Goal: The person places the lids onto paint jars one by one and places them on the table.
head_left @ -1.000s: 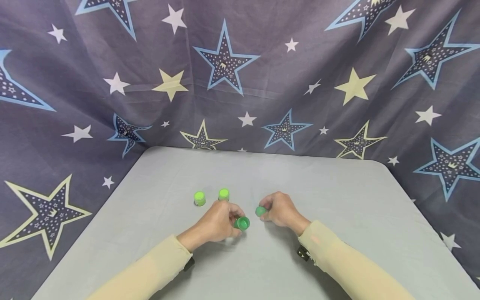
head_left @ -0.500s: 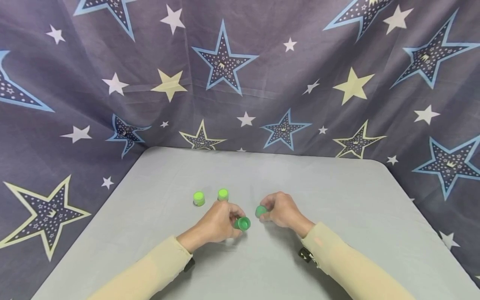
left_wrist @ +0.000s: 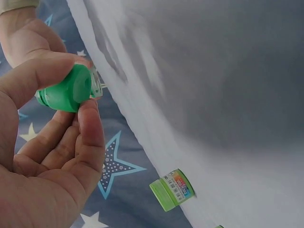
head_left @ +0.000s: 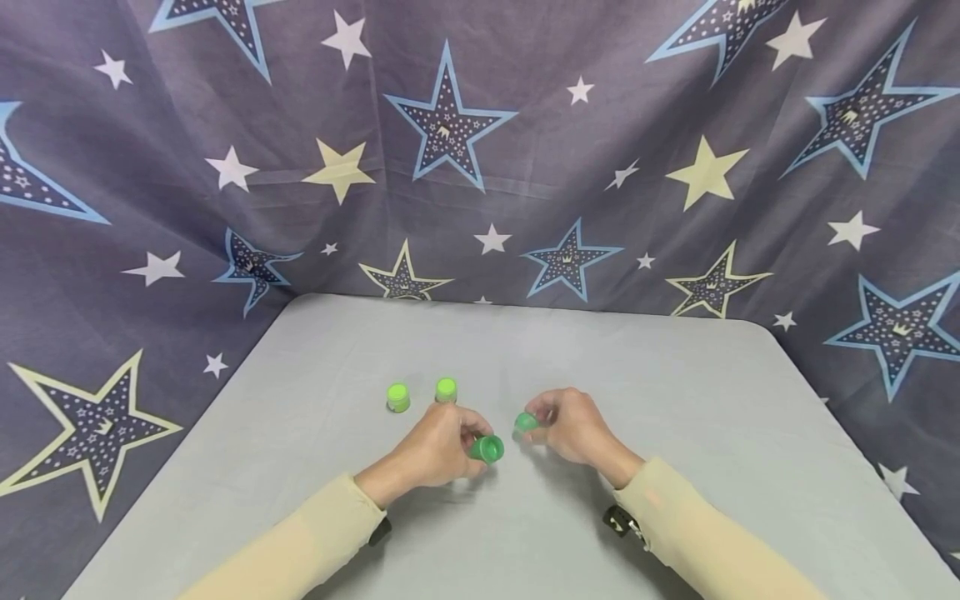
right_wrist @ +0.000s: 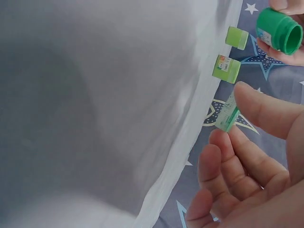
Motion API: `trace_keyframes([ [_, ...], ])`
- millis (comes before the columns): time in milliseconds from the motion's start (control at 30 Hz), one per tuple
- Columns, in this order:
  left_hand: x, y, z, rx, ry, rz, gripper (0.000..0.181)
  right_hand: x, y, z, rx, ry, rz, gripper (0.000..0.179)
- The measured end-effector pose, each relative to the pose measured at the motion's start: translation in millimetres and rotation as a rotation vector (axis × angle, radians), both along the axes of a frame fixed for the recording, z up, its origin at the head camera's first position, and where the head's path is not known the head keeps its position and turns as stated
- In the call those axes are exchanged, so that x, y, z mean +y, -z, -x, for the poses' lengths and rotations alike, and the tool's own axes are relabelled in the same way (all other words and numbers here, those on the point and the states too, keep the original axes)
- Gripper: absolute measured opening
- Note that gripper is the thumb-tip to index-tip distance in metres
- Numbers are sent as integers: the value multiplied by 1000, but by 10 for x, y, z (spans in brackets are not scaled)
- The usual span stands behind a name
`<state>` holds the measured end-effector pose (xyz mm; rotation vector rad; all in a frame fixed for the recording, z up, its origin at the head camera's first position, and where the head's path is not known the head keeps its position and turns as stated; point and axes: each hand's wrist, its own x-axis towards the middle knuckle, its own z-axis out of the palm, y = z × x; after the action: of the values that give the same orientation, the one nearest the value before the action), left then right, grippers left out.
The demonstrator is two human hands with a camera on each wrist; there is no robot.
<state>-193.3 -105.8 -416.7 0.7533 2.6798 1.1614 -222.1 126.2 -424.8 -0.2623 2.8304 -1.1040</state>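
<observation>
My left hand (head_left: 435,446) holds a small green paint jar (head_left: 489,449) on its side. Its uncovered mouth (right_wrist: 293,39) faces right, towards the other hand. Between thumb and fingertips, my right hand (head_left: 576,427) pinches the jar's lid (head_left: 527,422), a short disc with a clear rim and green inside in the right wrist view. A gap separates lid and jar. Just beyond the left hand stands a lime-green jar (head_left: 446,389) with its lid on, its lower part partly hidden by that hand.
Another lidded lime-green jar (head_left: 398,397) stands to the left of the first. A pale grey cloth covers the table (head_left: 675,392). Behind it hangs a dark star-patterned curtain (head_left: 525,183), which also runs along both sides.
My right hand has shifted slightly to the right with the lid, widening the gap to the green jar. The left hand and its jar have barely moved.
</observation>
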Motion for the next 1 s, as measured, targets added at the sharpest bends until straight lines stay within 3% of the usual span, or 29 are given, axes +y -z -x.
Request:
trace_keyframes([
  [1000, 48, 8, -62, 12, -3, -24, 30, 137, -141, -305, 90, -19, 94, 26],
])
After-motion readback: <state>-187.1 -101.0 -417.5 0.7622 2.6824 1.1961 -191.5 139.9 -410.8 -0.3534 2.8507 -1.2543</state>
